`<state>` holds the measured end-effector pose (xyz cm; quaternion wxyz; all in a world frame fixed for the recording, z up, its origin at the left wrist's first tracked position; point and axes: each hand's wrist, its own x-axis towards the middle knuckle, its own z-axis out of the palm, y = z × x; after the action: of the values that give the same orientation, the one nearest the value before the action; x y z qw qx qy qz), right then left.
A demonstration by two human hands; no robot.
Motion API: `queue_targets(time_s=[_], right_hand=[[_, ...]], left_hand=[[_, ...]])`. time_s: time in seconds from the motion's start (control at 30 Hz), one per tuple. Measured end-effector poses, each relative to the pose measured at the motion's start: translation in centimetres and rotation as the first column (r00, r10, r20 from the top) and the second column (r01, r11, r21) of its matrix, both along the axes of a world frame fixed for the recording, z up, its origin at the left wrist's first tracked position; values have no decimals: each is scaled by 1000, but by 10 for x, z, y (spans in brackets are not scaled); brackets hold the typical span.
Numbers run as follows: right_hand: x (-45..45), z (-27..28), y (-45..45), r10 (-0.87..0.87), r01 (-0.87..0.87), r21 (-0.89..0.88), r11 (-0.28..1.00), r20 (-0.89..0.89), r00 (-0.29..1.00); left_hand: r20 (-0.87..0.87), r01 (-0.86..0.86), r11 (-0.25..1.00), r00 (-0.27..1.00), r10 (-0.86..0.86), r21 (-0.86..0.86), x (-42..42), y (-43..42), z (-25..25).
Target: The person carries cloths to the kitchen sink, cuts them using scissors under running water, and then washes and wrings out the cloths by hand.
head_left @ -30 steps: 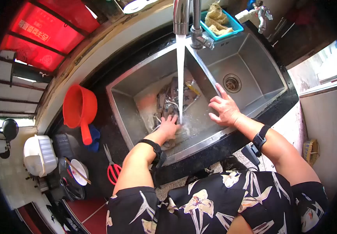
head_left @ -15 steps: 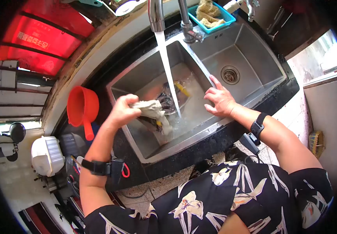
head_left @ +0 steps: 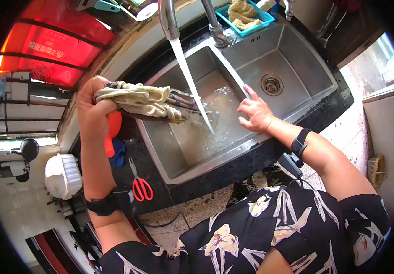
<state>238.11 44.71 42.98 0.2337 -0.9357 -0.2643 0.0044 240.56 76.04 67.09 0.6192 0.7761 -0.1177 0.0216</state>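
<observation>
My left hand (head_left: 94,98) is closed around one end of a wet, bunched cloth (head_left: 142,98), pale cream on top with darker parts underneath. It is raised at the left side of the sink, and the cloth's far end hangs over the left basin (head_left: 165,160) by the running water (head_left: 185,68). Whether that end is under the stream, I cannot tell. My right hand (head_left: 254,114) holds nothing; its fingers are apart, and it rests near the divider (head_left: 229,68) between the basins. Cloudy water lies in the left basin.
A metal faucet (head_left: 168,23) runs over the left basin. The right basin has a drain (head_left: 271,85). Behind stands a blue basket (head_left: 247,29) with scrubbers. Red-handled scissors (head_left: 142,188) and a partly hidden red dipper (head_left: 114,125) are on the dark counter at left.
My left hand has moved up and left, lifting the cloth out of the left basin. The scissors have come into fuller view. My right hand has stayed nearly still.
</observation>
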Motion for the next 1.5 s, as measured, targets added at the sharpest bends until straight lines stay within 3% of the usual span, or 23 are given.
queue_targets(time_s=[0.03,0.1,0.13,0.23,0.27,0.33,0.37,0.43,0.47,0.57,0.63,0.67,0.7,0.73,0.8,0.83,0.9,0.97,1.07,1.23,1.37,1.43,1.5], right_hand=[[0,1,0,0,0,1,1000,0,1000],[0,2,1,-7,7,3,1000,-11,1000],[0,3,1,-6,6,2,1000,-10,1000],[1,4,1,1,-1,-7,1000,-3,1000],[1,4,1,-2,2,-16,1000,11,1000],[0,3,2,0,0,-27,1000,26,1000],[0,2,2,8,-8,-24,1000,41,999],[1,2,2,13,-11,-44,999,51,999],[2,2,2,15,-13,-25,1000,49,999],[2,0,1,27,-27,-12,1000,58,998],[2,-2,1,44,-35,-88,996,108,993],[2,-2,1,50,-40,-89,995,113,992],[2,-2,1,44,-36,-87,996,92,995],[1,-2,1,38,-32,-86,996,71,997],[1,-2,1,39,-33,-89,995,74,997],[0,-2,1,36,-29,-90,995,75,997],[-1,0,2,30,-26,-66,997,68,997],[0,0,2,23,-21,-41,999,60,998],[0,-1,3,20,-18,-24,1000,77,997],[1,0,3,19,-18,-15,1000,61,998],[-1,2,4,27,-27,1,1000,75,997],[-1,2,5,33,-33,2,999,80,996],[-1,4,6,25,-24,-22,999,65,998]], left_hand=[[0,0,1000,1000,0,1,0,-4,-6],[-12,-216,960,976,217,-178,-2,-12,-30],[-51,-166,978,986,161,-128,2,-2,-50],[-268,-226,939,951,154,-261,10,-7,-129],[-327,-199,951,938,115,-238,15,0,-172],[-523,-85,996,848,87,27,9,-13,-209],[-617,23,994,786,50,110,10,-21,-216],[-566,175,932,823,38,317,1,-32,-220],[-604,255,917,797,-19,308,3,-34,-207],[-201,-1,892,974,102,452,12,-34,-180],[39,-99,970,995,92,223,25,-49,-124],[103,-142,984,986,131,108,28,-61,-92],[100,-188,979,978,181,72,32,-69,-64],[214,-205,976,959,185,73,39,-77,-46],[572,-417,864,796,197,283,51,-100,-18],[571,-422,861,796,202,283,58,-103,-14],[633,-496,704,769,84,509,70,-106,-10],[666,-536,694,738,108,481,75,-101,-7],[505,-488,697,838,205,526,77,-91,-4],[566,-525,655,806,176,544,89,-75,-8],[534,-475,709,829,163,521,94,-63,-10],[594,-545,626,789,158,557,102,-56,-11],[569,-532,647,802,180,546,110,-50,-13]])
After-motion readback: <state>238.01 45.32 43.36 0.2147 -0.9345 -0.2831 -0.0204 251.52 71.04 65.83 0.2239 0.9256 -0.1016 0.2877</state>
